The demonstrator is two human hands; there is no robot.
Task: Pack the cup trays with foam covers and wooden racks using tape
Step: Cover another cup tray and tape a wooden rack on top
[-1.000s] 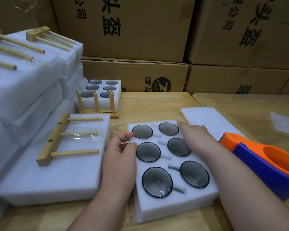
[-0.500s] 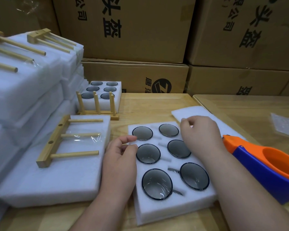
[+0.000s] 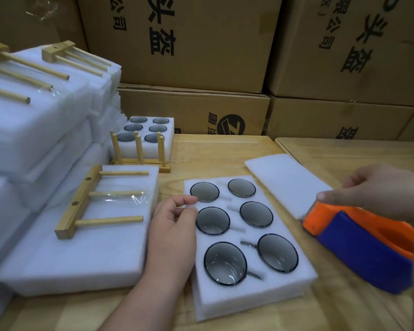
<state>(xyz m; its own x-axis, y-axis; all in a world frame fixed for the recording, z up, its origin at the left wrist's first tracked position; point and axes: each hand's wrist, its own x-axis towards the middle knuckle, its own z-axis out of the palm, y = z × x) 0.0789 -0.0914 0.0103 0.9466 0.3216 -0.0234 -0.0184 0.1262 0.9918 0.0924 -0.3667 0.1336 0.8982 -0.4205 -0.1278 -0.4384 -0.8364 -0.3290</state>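
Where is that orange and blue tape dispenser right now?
In the head view, the orange and blue plastic tape dispenser lies at the right on the wooden table, beside the white foam tray of six glass cups.

Tray point(image 3: 249, 299), at 6 o'clock: showing white foam, holding six smoky grey cups point(image 3: 225, 262) with dark rims. Cover point(image 3: 285, 180), at 3 o'clock: showing plain white. Dispenser point(image 3: 359, 244), at 4 o'clock: showing orange over blue. Rack point(image 3: 81, 204), at 9 o'clock: showing pale wood. Boxes point(image 3: 196, 39), at 12 o'clock: showing brown with black print.

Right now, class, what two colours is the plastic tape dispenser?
Orange and blue plastic tape dispenser, head view.
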